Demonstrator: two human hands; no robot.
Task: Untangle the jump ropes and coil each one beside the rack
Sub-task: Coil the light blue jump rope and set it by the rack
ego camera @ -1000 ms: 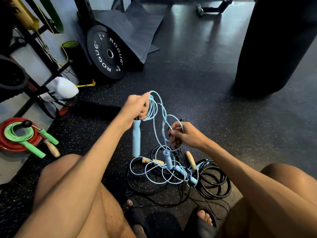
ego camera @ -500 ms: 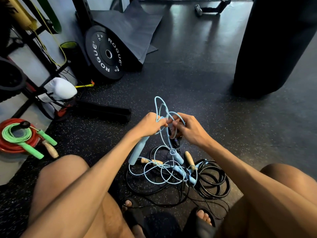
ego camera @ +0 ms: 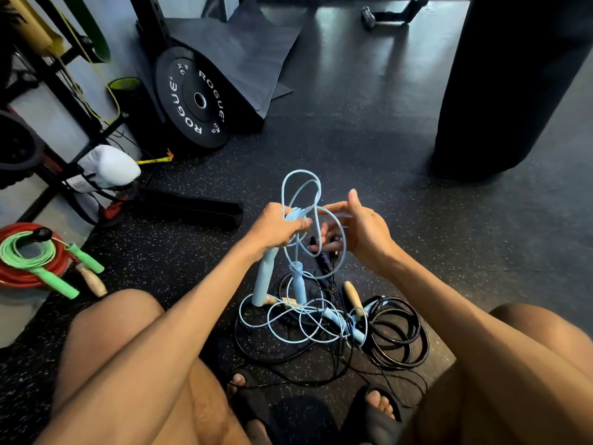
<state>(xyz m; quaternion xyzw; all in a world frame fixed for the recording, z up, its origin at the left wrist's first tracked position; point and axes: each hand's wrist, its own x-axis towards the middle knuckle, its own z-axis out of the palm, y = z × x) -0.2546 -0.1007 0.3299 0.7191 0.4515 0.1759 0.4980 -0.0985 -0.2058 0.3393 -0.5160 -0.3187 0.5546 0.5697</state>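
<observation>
Centre frame: left hand [ego camera: 276, 228] grips bunched blue rope [ego camera: 301, 192] loops; right hand [ego camera: 364, 231] fingers spread, seemingly through a loop. Below, tangle [ego camera: 396, 335] of blue and black ropes lies unsorted. Green rope [ego camera: 19, 252] already coiled, lower left.

A gym, seen from floor level: speckled black rubber flooring [ego camera: 369, 146] spreads beyond the fingers [ego camera: 333, 207]. A ROGUE bumper plate [ego camera: 192, 123] leans up and to their left, and a black heavy bag [ego camera: 513, 85] is to their upper right. A dumbbell [ego camera: 367, 17] lies far beyond, an equipment rack [ego camera: 106, 129] stands far left, and tangled jump ropes [ego camera: 340, 321] are heaped just below.
</observation>
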